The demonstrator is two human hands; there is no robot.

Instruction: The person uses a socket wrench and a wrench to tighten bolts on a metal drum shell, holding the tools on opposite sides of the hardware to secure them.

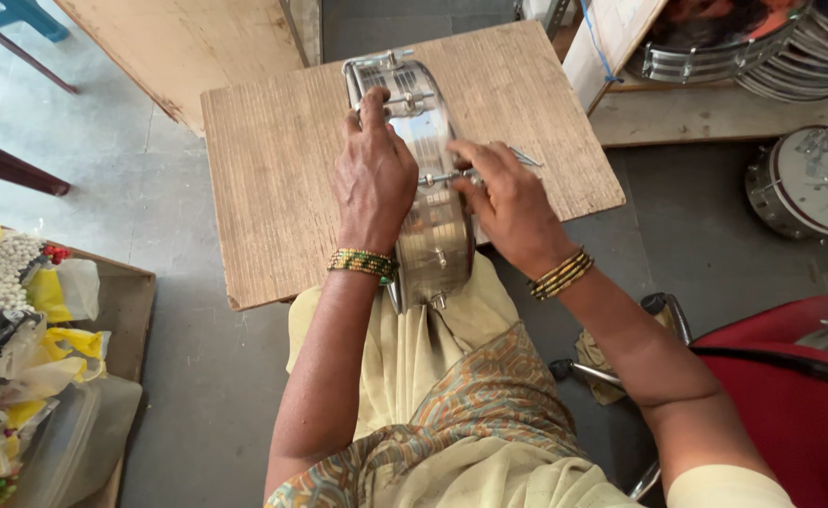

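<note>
Both hands work on one shiny metal drum shell standing on its edge. Left hand (374, 179) lies over the top of the polished steel drum shell (423, 188), fingers curled down and pressed against its curved side, thumb near a tension rod. Right hand (503, 199) rests against the shell's right flank, its fingertips pinching a thin metal tension rod fitting (442, 177) on the side; whether a small tool sits between the fingers cannot be told. The shell stands upright on a rough brown plywood surface (273, 179), its near rim overhanging the board's edge above the person's lap in pale yellow cloth (414, 357).

To the right, a red padded chair (790, 395) stands close by the person's right elbow. On the grey floor (188, 376) beyond the board's right side lies a finished drum with a white head (809, 183), and a stack of chrome hoops and shells (743, 47) sits behind it. At the left, a tray holds clear bags of white and yellow small parts (19, 310). Green and gold bangles (362, 263) circle the left wrist, gold ones (562, 274) the right.
</note>
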